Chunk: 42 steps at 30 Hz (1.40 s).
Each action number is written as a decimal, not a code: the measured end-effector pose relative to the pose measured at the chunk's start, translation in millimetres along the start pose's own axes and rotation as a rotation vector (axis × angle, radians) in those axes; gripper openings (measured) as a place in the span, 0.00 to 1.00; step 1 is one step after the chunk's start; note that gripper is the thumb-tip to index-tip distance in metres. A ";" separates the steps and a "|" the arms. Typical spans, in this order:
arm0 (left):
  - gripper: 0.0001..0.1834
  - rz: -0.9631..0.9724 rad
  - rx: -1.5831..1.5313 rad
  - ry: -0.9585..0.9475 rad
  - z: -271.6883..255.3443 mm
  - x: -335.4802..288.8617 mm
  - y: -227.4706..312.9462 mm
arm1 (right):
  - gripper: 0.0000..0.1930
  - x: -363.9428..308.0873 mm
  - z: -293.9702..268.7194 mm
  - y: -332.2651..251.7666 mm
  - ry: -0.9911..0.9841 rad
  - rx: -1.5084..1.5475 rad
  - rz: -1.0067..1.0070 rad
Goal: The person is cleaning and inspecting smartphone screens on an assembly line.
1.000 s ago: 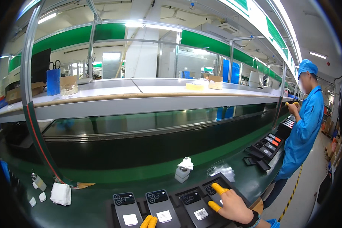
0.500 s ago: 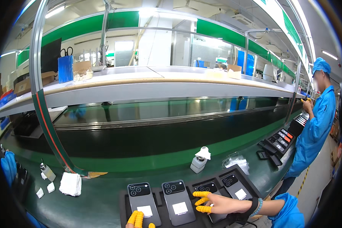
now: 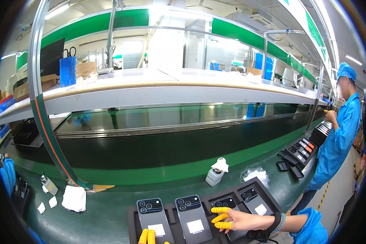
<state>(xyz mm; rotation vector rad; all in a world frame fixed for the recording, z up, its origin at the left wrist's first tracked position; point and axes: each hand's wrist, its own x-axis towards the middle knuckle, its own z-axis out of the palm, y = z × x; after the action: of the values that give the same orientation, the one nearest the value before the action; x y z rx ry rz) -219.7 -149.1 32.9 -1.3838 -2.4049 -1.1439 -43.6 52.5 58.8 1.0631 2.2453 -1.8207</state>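
A black tray (image 3: 132,219) at the near edge of the bench holds several dark grey smartphones, backs up, each with a white label. My left hand (image 3: 147,237), mostly cut off by the lower edge, has yellow finger cots; its fingers stretch apart over the lower end of the leftmost phone (image 3: 150,215). Next to it lies a second phone (image 3: 193,215), untouched. My right hand (image 3: 242,221), in yellow cots with a black strap and beaded bracelet at the wrist, spreads its fingers over the third phone (image 3: 225,202), partly hiding it. Beyond lies the rightmost phone (image 3: 250,195).
Behind the tray stand a white bottle topped with tissue (image 3: 215,175) and clear plastic bags (image 3: 256,175). At left are folded white cloths (image 3: 74,198) and a small bottle (image 3: 49,186). A metal post (image 3: 55,150) rises there. A blue-clad co-worker (image 3: 339,138) stands at right near another tray (image 3: 301,152).
The view has shifted slightly. My left fingers sit a little lower in the picture, and my right hand is slightly farther right, still over the third phone. No phone has visibly left its place.
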 end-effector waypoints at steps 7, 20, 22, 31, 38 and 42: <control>0.32 0.030 0.044 -0.125 -10.3 11.9 5.4 | 0.38 4.3 24.2 -51.2 0.254 -1.114 -0.197; 0.37 0.218 0.432 -0.205 10.1 41.7 5.4 | 0.42 39.7 89.1 -59.7 0.444 -1.249 -0.029; 0.40 0.203 0.486 -0.205 14.2 46.3 5.9 | 0.42 41.2 86.7 -56.8 0.461 -1.199 -0.045; 0.44 0.182 0.364 -0.199 13.0 47.4 12.3 | 0.50 31.3 43.5 -49.8 0.277 -0.856 -0.075; 0.48 0.143 0.661 -0.048 17.7 38.3 8.1 | 0.53 1.0 2.6 -45.6 -0.028 -0.253 -0.061; 0.53 0.099 0.807 -0.056 31.8 41.1 -3.5 | 0.52 -20.2 -1.6 -40.8 -0.231 0.232 -0.111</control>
<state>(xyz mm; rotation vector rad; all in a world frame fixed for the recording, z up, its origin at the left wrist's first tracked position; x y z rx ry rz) -238.2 -100.8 27.7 -1.2127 -2.3597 -0.0535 -49.7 42.0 102.7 0.7206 2.0359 -2.1655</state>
